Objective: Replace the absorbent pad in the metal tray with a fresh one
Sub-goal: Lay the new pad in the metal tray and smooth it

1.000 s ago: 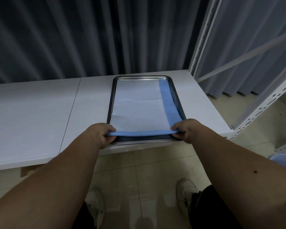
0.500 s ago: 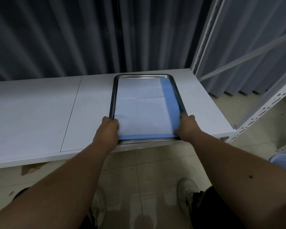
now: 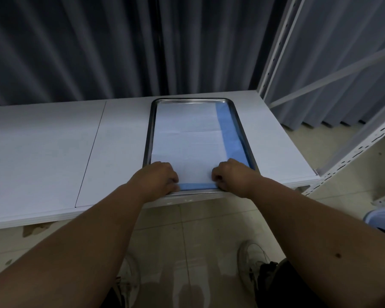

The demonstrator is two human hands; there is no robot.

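On the right half of the white table (image 3: 53,152), near its front edge, sits one metal tray (image 3: 147,138), rectangular with rounded corners and a polished raised rim. One absorbent pad (image 3: 187,141) lies flat inside it, covering nearly the whole tray floor. The pad shows a white upper face with faint fold creases crossing it, and a blue backing exposed as a strip along the right side and as a narrow band at the near end. The pad's far edge stops just short of the tray's far rim.

Two hands are on the near end of the pad. The left hand (image 3: 158,177) rests knuckles-up at the near left corner, fingers curled down onto the pad. The right hand (image 3: 231,174) sits at the near right corner, fingers likewise curled onto the pad. Whether either hand pinches the pad or only presses on it cannot be told.

No brand, label or legible writing is visible on tray, pad or table.

One white perforated shelving frame (image 3: 273,52) stands at the table's right end, with grey curtains (image 3: 76,47) behind.
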